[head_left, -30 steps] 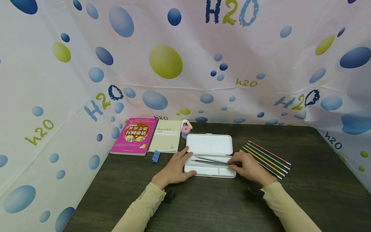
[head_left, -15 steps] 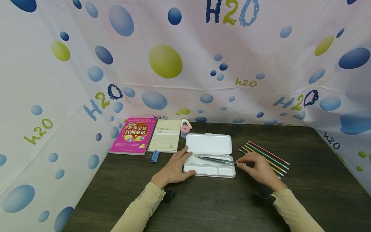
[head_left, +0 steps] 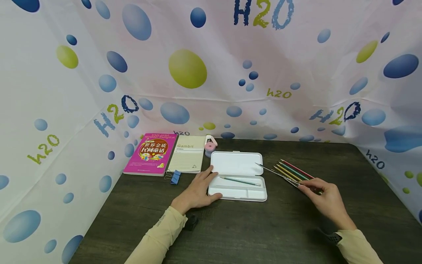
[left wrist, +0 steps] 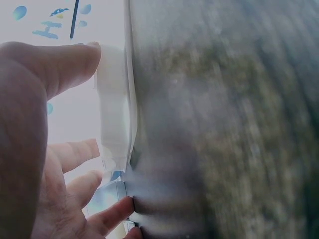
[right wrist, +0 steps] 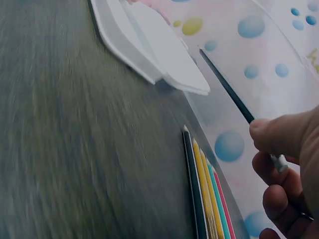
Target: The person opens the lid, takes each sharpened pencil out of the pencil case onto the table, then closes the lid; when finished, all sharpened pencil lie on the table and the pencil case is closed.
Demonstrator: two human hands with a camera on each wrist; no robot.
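Note:
An open white pencil case (head_left: pixel 230 193) lies on the dark table, its lid (head_left: pixel 235 163) folded back. One green pencil (head_left: pixel 242 181) lies in the long compartment. My left hand (head_left: pixel 197 189) rests against the case's left end, fingers spread, thumb at the front edge and index finger near the hinge. To the right, my right hand (head_left: pixel 324 200) pinches a dark pencil (right wrist: pixel 229 89) near its pale end; the point aims back toward the case. Below that pencil, a row of pencils (right wrist: pixel 204 191) lies on the table, with black, yellow, green and red ones visible.
Left of the case are a pink book (head_left: pixel 151 154), a Gambit notebook (head_left: pixel 188 154) and a blue binder clip (head_left: pixel 176 177). A pink and white small item (head_left: pixel 210 146) stands behind the case's left corner. A printed curtain (head_left: pixel 230 110) hangs along the table's back edge.
My right hand has drawn the dark pencil out of the case and carried it right, over the pencil row. The green pencil stays inside. My left hand has stayed at the case.

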